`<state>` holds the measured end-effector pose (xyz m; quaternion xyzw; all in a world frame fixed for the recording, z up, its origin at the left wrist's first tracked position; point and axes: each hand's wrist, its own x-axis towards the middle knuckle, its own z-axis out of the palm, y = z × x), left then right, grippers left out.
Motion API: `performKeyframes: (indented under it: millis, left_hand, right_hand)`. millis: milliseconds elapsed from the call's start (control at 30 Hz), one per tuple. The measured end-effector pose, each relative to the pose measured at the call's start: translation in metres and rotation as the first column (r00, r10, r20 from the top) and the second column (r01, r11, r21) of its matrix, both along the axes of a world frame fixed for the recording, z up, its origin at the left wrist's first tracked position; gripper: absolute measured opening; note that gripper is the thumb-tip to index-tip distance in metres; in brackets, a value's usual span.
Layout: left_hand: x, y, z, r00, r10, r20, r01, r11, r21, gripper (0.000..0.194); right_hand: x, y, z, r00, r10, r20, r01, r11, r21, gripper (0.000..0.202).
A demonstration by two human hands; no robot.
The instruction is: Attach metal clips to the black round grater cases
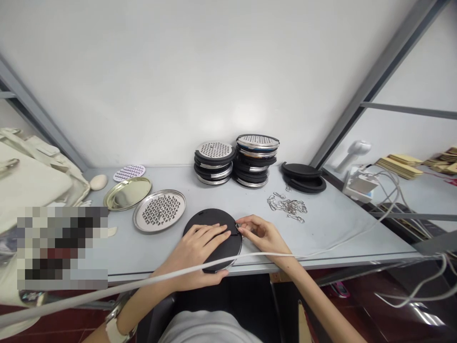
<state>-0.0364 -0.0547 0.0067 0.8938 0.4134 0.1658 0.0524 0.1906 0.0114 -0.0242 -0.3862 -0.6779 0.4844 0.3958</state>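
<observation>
A round black disc [214,216] with a thin metal rim lies at the table's front edge. My left hand [196,255] rests on it, fingers spread over the top and thumb at the near rim. At the disc's right edge, my right hand [262,233] pinches a small metal clip [237,226] between thumb and forefinger. Left of the disc is a silver perforated grater plate [160,210], partly over a shiny gold-toned plate [127,193]. A pile of metal clips [289,206] lies to the right.
Two stacks of black and silver discs, left [214,164] and right [256,162], stand near the wall. Two black round pieces [303,176] lie back right. A white cable [310,256] crosses before my forearms. Bags [39,176] sit at the left.
</observation>
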Motion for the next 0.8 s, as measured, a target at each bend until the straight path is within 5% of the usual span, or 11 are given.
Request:
performKeyframes:
  millis: [433,800]
  left_hand:
    - [-0.001,-0.001,0.001,1.0,-0.004,0.017,0.004,1.0,-0.006,0.069]
    - [0.0,0.0,0.002,0.999,0.001,0.035,-0.001,1.0,-0.005,0.068]
  right_hand:
    - [0.011,0.001,0.007,0.991,0.125,0.039,-0.126,0.992,0.03,0.036]
    - [0.016,0.003,0.007,0.978,0.198,-0.065,-0.205,0.972,-0.119,0.045]
